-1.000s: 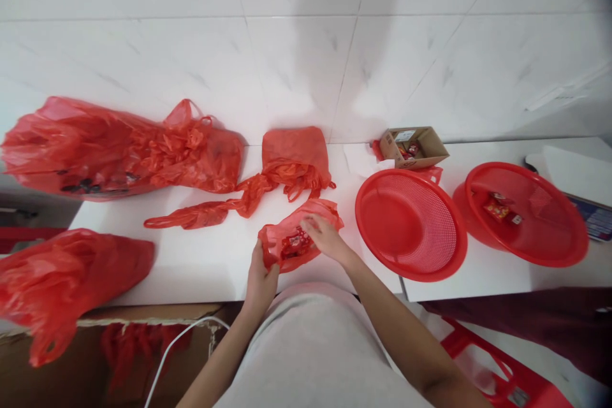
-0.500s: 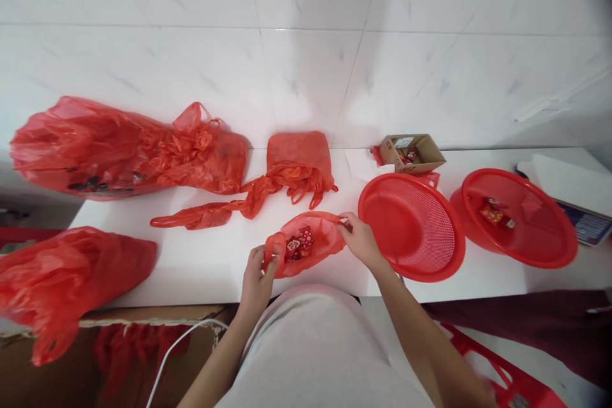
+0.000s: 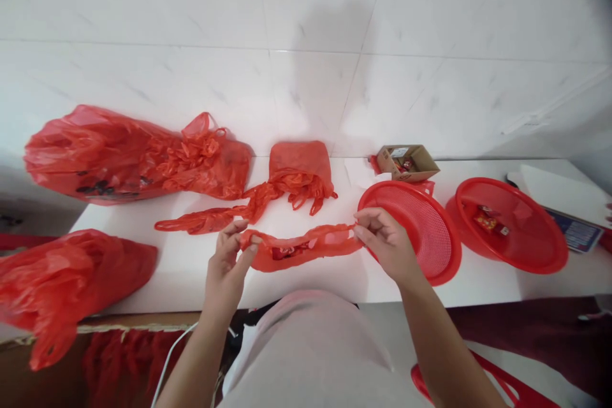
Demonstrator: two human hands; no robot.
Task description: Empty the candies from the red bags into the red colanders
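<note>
Between my two hands a red plastic bag (image 3: 310, 259) is stretched sideways, its mouth a narrow slit. Small red printed packets (image 3: 289, 251) show inside it, partly hidden by the bag's front edge. My left hand (image 3: 228, 262) pinches the bag's left end. The right end is gripped by the fingers of my right hand (image 3: 386, 243), in front of a red plastic basket (image 3: 442, 239) with mesh sides. Just behind the bag lies a twisted strand of red plastic bag (image 3: 205, 219), joined to a folded red bag bundle (image 3: 300, 162).
Large filled red bags (image 3: 95, 159) stand at the back left, and another red bag (image 3: 109, 268) at the front left. A second red basket (image 3: 530, 229) holds a few packets. A small cardboard box (image 3: 421, 166) sits by the wall. Another person's hand (image 3: 609, 213) shows at the right edge.
My hands have moved apart and the bag between them is pulled wider. Its mouth has narrowed from a round opening to a slit, covering more of the packets.
</note>
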